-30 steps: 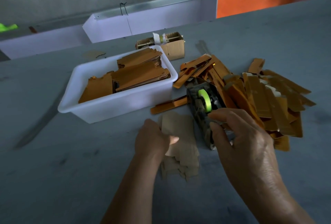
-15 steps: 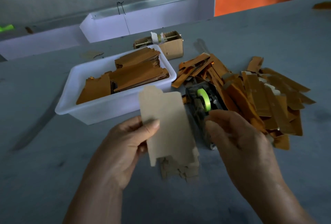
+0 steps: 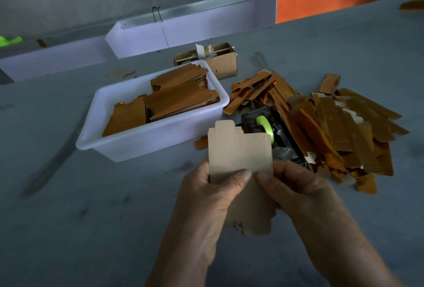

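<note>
Both hands hold one flat, die-cut cardboard box blank (image 3: 238,151) upright above the grey table (image 3: 91,218), about midway along its near edge. The left hand (image 3: 206,199) pinches the blank's lower part, with the thumb pressed flat on the face toward the camera and the fingers curled behind the left side. The right hand (image 3: 305,197) pinches the lower right corner between thumb and fingers, the two thumb tips almost meeting. Directly beneath the hands, a small stack of the same pale blanks (image 3: 254,215) lies on the table. Just beyond the held blank sits a dark tape dispenser (image 3: 282,142) carrying a bright green tape roll (image 3: 266,126), partly hidden by the blank's upper right corner. To the dispenser's right spreads a loose pile of golden-brown flattened cartons (image 3: 344,130), reaching toward the right edge. Left of the dispenser stands a white plastic tub (image 3: 137,147) holding stacked brown cartons (image 3: 181,98). Behind the tub, toward the far edge, is a small open cardboard box (image 3: 224,64).
</note>
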Demonstrator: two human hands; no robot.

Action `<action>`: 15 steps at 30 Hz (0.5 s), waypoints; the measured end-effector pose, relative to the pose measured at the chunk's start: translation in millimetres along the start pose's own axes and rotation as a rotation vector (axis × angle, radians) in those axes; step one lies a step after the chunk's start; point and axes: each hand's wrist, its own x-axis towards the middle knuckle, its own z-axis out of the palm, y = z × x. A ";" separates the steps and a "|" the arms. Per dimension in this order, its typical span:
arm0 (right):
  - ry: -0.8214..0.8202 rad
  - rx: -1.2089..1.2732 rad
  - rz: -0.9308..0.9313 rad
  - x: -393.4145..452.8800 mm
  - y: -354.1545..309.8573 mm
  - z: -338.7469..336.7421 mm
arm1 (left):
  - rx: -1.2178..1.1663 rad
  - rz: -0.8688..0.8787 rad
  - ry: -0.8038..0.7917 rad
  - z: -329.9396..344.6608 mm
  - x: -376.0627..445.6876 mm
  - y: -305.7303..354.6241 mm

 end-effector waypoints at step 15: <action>-0.006 -0.351 -0.272 -5.5 -4.2 8.2 | 0.070 0.036 -0.210 -2.9 -1.7 -5.3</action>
